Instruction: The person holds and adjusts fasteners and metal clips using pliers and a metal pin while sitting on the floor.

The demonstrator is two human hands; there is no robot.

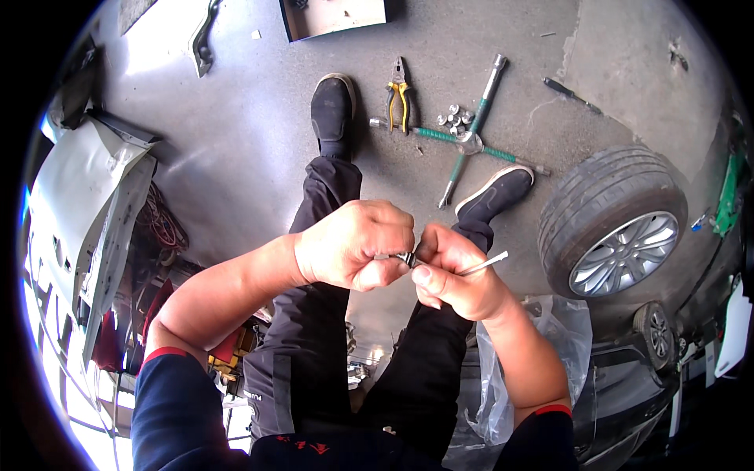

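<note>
Both hands meet in front of me, above my dark-trousered legs. My left hand (357,243) is closed, with thumb and fingers pinched on a small dark metal piece (406,259); its exact shape is too small to make out. Against the same piece, my right hand (459,279) is closed with its thumb near the piece's end, and it also holds a thin silver rod (495,260) that sticks out to the right. Where the rod ends inside the fingers is hidden.
Yellow-handled pliers (404,106), a green cross wrench (470,143), several shiny nuts (454,117) and a dark slim tool (569,94) lie on the floor. A wheel (624,251) and plastic bag (561,337) are at right, a pale car panel (90,196) at left, an open box (338,20) ahead.
</note>
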